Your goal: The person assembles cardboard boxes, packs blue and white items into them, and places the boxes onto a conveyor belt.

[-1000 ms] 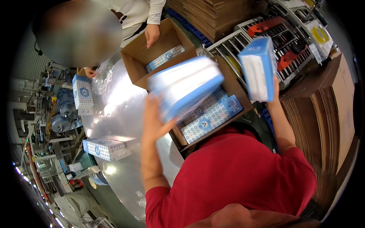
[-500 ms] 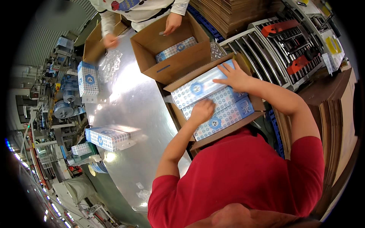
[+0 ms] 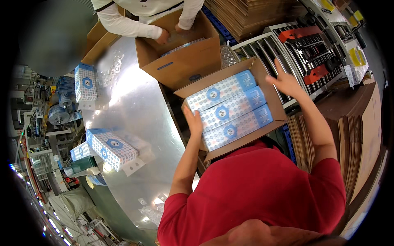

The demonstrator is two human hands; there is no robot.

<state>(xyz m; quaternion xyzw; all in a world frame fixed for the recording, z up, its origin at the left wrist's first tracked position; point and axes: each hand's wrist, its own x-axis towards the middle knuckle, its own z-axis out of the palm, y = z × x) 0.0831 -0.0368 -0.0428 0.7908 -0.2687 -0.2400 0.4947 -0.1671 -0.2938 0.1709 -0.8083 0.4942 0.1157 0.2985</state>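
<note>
An open cardboard carton (image 3: 247,144) stands in front of me, holding three white-and-blue patterned packs (image 3: 222,112) side by side. Each pack has a blue end band on the right and a round blue emblem. My left hand (image 3: 193,121) lies at the carton's left side, fingers stretched along the left ends of the packs. Off the carton's right edge, my right hand (image 3: 286,82) is in the air with spread fingers and holds nothing.
A co-worker's hands (image 3: 164,37) reach into another open carton (image 3: 180,67) beyond mine. More patterned packs (image 3: 113,148) and clear plastic pieces (image 3: 113,69) lie on the metal table (image 3: 139,123). To the right are a roller conveyor (image 3: 273,61) and stacked flat cardboard (image 3: 349,131).
The upper pack has settled level with the other two in the carton. My right hand has lifted off to the right; my left hand has moved to the carton's left side.
</note>
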